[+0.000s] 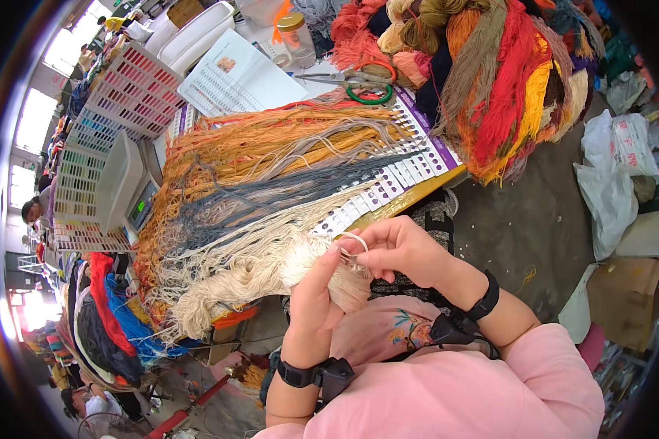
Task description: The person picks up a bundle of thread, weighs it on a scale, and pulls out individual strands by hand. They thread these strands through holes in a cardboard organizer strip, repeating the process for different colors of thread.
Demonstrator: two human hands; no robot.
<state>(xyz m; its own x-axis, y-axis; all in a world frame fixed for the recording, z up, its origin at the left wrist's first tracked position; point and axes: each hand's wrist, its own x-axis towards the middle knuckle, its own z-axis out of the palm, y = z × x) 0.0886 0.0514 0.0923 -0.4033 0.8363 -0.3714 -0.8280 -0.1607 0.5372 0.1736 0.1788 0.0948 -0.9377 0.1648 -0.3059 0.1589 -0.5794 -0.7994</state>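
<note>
A thick hank of cream thread (231,293) lies along the near side of the table, its end bunched up in my left hand (318,289). My left fingers and thumb are closed around that bunch. At the end of the bunch, my right hand (406,252) pinches a few cream strands, which curve in a small loop between the two hands. Just beyond, a white and purple punched thread card (392,183) runs along the table edge. Grey-blue threads (271,194) and orange-gold threads (271,146) lie spread out from its holes.
Scissors with red and green handles (370,91), a printed sheet (238,77) and a lidded jar (296,40) sit at the back. Left stand a digital scale (140,206) and color charts (124,91). Colorful skeins (501,80) hang at right; plastic bags (611,175) lie beyond.
</note>
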